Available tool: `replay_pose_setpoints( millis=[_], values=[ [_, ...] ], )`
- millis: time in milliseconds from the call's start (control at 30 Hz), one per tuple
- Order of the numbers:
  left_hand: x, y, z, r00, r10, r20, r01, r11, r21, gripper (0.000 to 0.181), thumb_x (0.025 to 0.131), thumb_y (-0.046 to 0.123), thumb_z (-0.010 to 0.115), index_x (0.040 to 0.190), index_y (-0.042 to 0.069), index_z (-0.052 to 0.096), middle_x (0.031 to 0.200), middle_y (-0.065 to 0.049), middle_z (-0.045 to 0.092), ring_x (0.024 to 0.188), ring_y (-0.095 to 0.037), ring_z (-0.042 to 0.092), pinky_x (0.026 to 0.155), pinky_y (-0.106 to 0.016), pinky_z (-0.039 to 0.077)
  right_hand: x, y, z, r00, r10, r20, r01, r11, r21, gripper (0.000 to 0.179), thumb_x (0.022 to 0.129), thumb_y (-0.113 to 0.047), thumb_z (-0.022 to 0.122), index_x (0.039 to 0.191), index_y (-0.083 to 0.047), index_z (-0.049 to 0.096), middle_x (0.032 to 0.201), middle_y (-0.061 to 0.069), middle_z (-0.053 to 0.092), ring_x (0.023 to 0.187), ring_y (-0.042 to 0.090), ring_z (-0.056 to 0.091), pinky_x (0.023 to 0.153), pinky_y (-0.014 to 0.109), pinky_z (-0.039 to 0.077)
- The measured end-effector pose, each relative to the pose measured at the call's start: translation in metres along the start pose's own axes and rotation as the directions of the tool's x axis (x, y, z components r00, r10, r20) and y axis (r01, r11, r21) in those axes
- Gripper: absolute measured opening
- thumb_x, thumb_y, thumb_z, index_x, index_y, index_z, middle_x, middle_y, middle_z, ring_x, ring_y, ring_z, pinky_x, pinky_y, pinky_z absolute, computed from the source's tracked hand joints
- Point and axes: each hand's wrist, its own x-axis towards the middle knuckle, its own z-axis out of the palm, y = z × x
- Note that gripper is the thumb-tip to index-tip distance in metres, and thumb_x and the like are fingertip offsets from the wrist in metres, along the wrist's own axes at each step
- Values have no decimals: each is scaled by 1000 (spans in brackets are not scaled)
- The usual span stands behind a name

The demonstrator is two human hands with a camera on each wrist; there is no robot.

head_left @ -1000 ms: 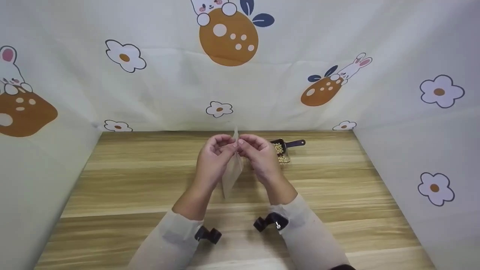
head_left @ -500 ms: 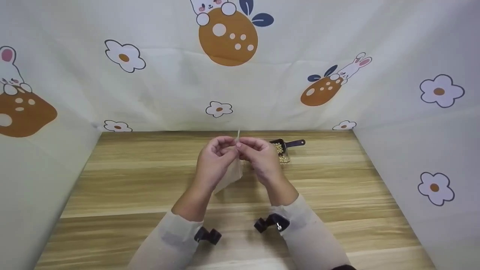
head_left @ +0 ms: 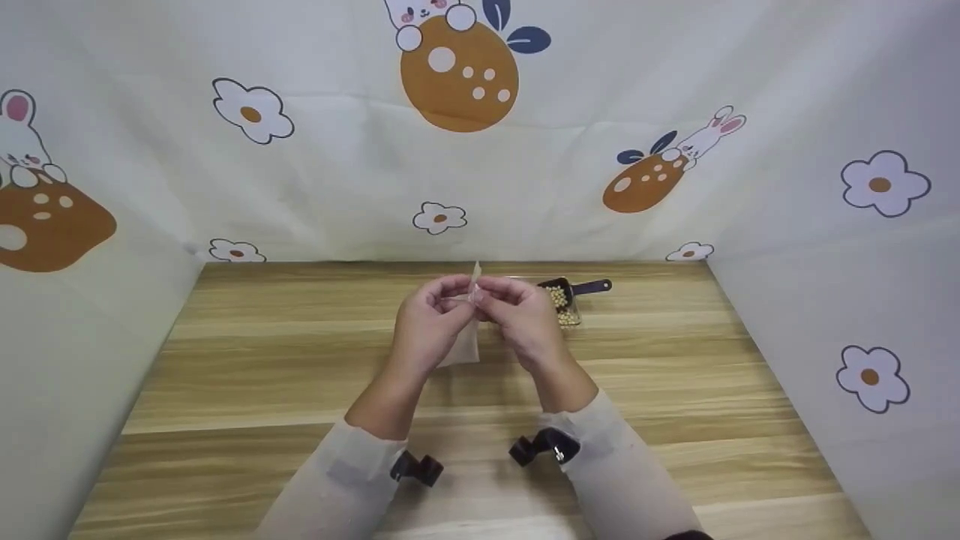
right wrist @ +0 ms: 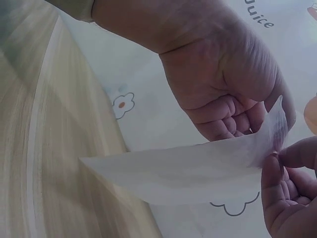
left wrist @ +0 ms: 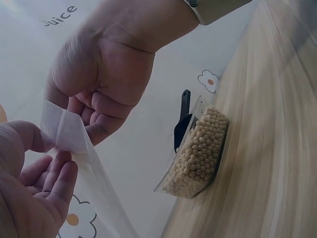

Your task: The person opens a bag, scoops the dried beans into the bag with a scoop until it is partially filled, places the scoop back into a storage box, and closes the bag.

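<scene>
A thin, translucent whitish bag hangs above the table between my hands. My left hand pinches its upper edge between thumb and curled fingers. Right beside it, my right hand grips the same edge, fingertips touching or nearly touching those of the left. In the right wrist view the bag slants away flat, with fine ridges near the gripped edge. No contents show in it. Seen from the left wrist, the gripped strip is bent between the two hands.
Behind my right hand stands a clear box of round, pale yellow beans. A black scoop lies in it, its handle pointing right. Patterned cloth walls in the wooden table at the back and both sides.
The lower part of the bag has swung and turned, from hanging edge-on to lying partly behind my left hand. Both hands keep their pinch, shifting only slightly.
</scene>
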Motion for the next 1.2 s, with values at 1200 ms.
replay_pose_setpoints(
  millis=[1200],
  values=[
    [11, -11, -6, 997, -66, -35, 69, 995, 69, 25, 93, 9, 77, 117, 8, 82, 116, -10, 81, 99, -16, 70, 83, -24, 59, 9, 3, -15, 998, 62, -5, -63, 995, -76, 27, 95, 2, 74, 122, 7, 75, 103, 8, 81, 83, 12, 76, 75, 26, 65]
  ],
)
